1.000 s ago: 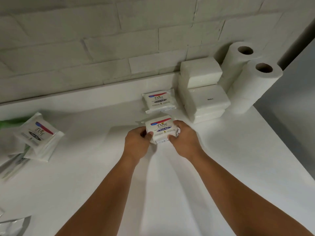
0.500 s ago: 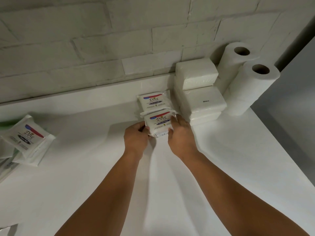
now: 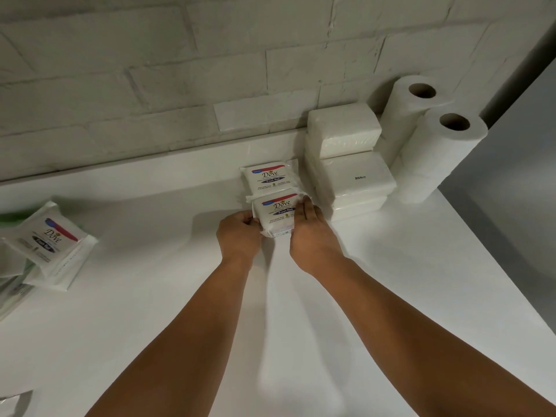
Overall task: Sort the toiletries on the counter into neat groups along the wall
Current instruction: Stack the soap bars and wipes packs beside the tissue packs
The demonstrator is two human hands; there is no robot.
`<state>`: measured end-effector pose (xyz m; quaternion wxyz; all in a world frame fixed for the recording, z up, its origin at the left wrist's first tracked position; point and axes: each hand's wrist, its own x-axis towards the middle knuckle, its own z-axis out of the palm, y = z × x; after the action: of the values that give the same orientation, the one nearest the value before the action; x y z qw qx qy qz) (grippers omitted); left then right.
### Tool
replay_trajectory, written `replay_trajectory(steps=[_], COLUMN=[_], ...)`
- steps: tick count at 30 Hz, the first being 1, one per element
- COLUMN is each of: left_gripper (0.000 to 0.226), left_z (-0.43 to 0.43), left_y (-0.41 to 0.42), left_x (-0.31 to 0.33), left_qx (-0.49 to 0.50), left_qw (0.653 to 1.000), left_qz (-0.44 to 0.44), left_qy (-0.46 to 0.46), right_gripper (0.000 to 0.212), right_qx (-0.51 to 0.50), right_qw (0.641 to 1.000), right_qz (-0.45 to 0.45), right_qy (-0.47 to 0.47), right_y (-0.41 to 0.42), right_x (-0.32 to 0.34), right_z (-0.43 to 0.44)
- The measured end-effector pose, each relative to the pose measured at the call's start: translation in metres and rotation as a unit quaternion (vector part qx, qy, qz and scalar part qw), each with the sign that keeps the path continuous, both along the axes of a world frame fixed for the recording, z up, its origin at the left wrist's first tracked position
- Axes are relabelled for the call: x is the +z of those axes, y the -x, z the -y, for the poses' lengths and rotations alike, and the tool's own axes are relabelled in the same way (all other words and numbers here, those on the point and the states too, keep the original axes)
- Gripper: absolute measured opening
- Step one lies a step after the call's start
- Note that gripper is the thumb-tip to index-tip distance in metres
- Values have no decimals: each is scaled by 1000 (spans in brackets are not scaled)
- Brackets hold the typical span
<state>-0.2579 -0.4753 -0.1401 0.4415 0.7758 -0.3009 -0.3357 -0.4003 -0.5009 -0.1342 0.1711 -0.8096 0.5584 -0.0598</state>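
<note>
A white Dove soap pack (image 3: 276, 214) sits between my two hands on the white counter (image 3: 150, 296). My left hand (image 3: 239, 237) grips its left side and my right hand (image 3: 313, 236) presses flat against its right side. Its far edge touches a second Dove soap pack (image 3: 269, 179) lying next to the wall. At the left edge, two more Dove soap packs (image 3: 49, 240) lie stacked and askew.
Stacked white tissue packs (image 3: 346, 164) stand right of the soaps, against the wall. Two upright paper rolls (image 3: 433, 139) fill the back right corner. Clear plastic-wrapped items (image 3: 12, 293) and something green (image 3: 12, 217) lie at the far left. The counter's right edge drops off.
Both hands have slid the held soap pack away from me toward the wall, until it meets the soap pack lying there.
</note>
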Motion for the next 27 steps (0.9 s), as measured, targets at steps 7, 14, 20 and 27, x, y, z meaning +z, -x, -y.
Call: replay_trajectory(steps=[7,14,20,27], left_gripper=[15,26,23,24], left_z=[-13,-75,-161,-260], left_y=[-10,-32,-72,-141], left_x=[12,52,72,80], left_qx=[-49,-87,-122,-131], left_qw=[996,979,955,952], left_qz=[69,177,256,264], left_qy=[-8,62,87,76], right_gripper=[66,40,26,28], right_qx=[24,63,82,119], right_qw=[997,982,970,974], right_qz=[37,120,179,171], right_qy=[63,132,142,92], right_y=[-7,-25,-64,-125], right_x=[9,33,53,62], right_z=[-18,-63,-127,-219])
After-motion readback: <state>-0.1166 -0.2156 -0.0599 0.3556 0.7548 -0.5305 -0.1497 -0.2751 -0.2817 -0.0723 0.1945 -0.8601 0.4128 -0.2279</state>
